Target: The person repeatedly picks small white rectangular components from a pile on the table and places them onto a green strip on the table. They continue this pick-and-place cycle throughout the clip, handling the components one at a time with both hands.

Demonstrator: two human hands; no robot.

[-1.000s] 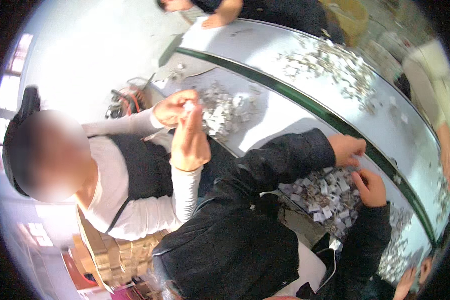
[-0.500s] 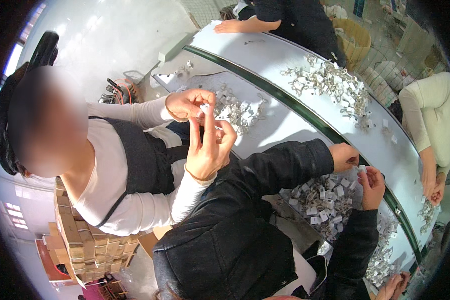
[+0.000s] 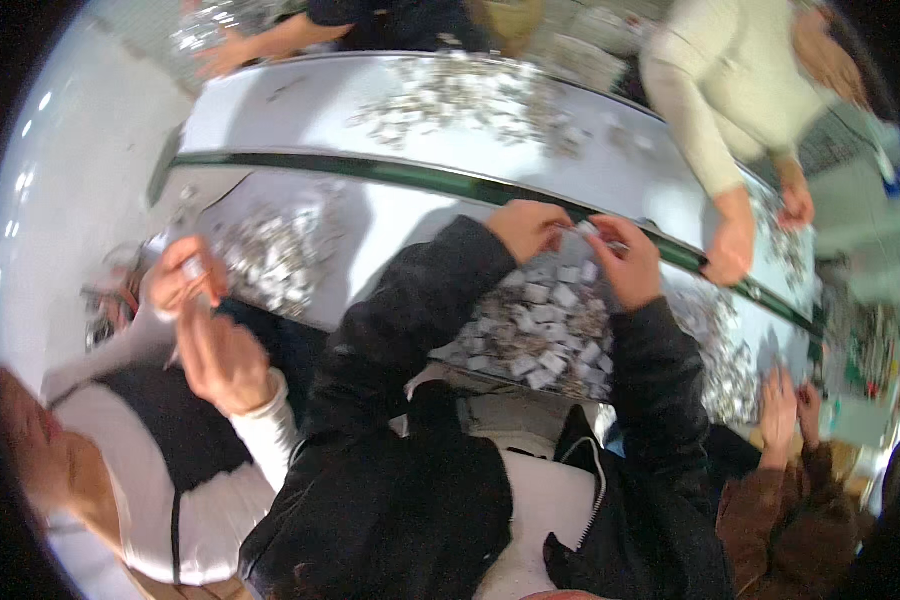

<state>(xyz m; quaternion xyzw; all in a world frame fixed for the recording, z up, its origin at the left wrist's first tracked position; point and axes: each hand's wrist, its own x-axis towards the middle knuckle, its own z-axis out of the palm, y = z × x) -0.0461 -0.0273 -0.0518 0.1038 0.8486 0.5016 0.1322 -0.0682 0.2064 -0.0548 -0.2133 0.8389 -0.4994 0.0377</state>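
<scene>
My right hand (image 3: 628, 262) pinches a small white block-shaped piece (image 3: 583, 229) between thumb and fingertips. Close beside it, my left hand (image 3: 528, 230) has its fingers pressed together at the piece's left side; what they grip is too small and blurred to make out. Both hands are raised over the near side of the worktable, sleeves dark. Below them lies a heap of similar white pieces (image 3: 542, 335) mixed with thin metallic-looking parts.
A dark green strip (image 3: 420, 180) divides the white tabletop (image 3: 310, 110). More heaps lie at the left (image 3: 280, 255), far side (image 3: 460, 100) and right (image 3: 725, 365). Co-workers' hands are at the left (image 3: 215, 345), across the table (image 3: 735, 240) and at right (image 3: 782, 410).
The view has swung round to the right, so the table lies more level and the left co-worker sits lower left. My hands stay close together at the white piece.
</scene>
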